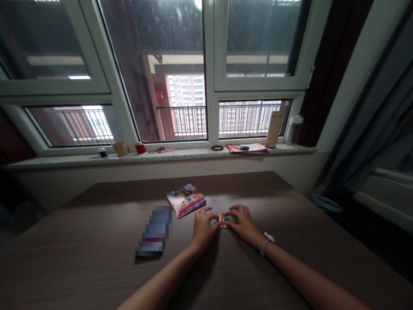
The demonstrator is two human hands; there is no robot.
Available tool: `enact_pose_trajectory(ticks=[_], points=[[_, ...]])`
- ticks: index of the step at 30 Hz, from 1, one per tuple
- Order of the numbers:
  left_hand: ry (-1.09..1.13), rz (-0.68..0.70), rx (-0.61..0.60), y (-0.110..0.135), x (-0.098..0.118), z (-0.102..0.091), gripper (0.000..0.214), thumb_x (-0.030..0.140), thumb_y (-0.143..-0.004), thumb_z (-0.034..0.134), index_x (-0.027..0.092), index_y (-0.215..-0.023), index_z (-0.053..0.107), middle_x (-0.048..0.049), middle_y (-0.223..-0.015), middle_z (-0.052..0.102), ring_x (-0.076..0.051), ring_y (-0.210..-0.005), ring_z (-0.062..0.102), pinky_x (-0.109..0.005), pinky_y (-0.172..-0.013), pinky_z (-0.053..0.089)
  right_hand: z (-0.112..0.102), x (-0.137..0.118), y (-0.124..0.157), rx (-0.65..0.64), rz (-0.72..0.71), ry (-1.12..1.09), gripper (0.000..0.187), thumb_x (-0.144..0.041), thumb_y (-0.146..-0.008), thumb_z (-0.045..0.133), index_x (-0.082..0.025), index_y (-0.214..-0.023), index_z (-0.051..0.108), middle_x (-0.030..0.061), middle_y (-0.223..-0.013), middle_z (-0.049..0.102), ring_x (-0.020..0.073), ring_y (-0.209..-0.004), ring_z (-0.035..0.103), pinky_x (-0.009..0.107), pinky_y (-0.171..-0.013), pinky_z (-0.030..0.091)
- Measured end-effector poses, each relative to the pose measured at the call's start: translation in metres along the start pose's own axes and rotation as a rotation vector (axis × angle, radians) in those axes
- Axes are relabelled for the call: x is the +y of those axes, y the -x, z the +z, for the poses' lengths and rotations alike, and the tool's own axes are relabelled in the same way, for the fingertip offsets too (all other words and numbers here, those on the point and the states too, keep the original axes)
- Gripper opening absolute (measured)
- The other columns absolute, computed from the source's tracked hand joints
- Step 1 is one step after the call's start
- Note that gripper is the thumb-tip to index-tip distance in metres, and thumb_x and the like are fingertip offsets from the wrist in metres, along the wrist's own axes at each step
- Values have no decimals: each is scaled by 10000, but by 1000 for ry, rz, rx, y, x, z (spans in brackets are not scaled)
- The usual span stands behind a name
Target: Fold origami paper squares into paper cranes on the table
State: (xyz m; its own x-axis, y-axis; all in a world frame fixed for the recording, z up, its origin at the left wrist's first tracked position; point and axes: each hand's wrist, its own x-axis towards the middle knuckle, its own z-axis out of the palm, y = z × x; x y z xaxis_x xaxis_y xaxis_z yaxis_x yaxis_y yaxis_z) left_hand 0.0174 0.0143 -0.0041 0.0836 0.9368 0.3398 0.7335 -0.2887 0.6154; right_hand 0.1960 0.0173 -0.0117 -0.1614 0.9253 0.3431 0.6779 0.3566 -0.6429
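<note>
Between my two hands, close to the brown tabletop (97,241), is a small folded piece of colored paper (222,220), white with red, orange and blue patches. My left hand (204,226) pinches its left side between thumb and fingers. From the right, my right hand (241,221) grips the other side the same way. A bracelet (265,245) with a white piece circles my right wrist. Just beyond my left hand lies a stack of glossy printed paper (186,199), its sheets slightly fanned. The folded paper's exact shape is too small to make out.
A blurred-out dark rectangular object (154,232) lies left of my left hand. Along the windowsill (190,154) stand a paper cup (120,148), a red spool (140,147), a brown ring (217,147), printed sheets with scissors (244,148) and a tan bottle (274,129).
</note>
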Motion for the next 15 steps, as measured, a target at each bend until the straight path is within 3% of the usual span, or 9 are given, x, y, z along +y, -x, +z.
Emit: enact_pose_trajectory(ticks=[15], points=[[35, 6, -5, 1, 1, -1, 174, 187, -718, 706, 246, -881, 726, -51, -1212, 581, -250, -1176, 460, -414, -1033, 338, 1, 1, -2, 5, -9, 1, 275, -331, -740, 722, -272, -1008, 706, 61, -1115, 553, 238, -1127, 446, 371, -1012, 353]])
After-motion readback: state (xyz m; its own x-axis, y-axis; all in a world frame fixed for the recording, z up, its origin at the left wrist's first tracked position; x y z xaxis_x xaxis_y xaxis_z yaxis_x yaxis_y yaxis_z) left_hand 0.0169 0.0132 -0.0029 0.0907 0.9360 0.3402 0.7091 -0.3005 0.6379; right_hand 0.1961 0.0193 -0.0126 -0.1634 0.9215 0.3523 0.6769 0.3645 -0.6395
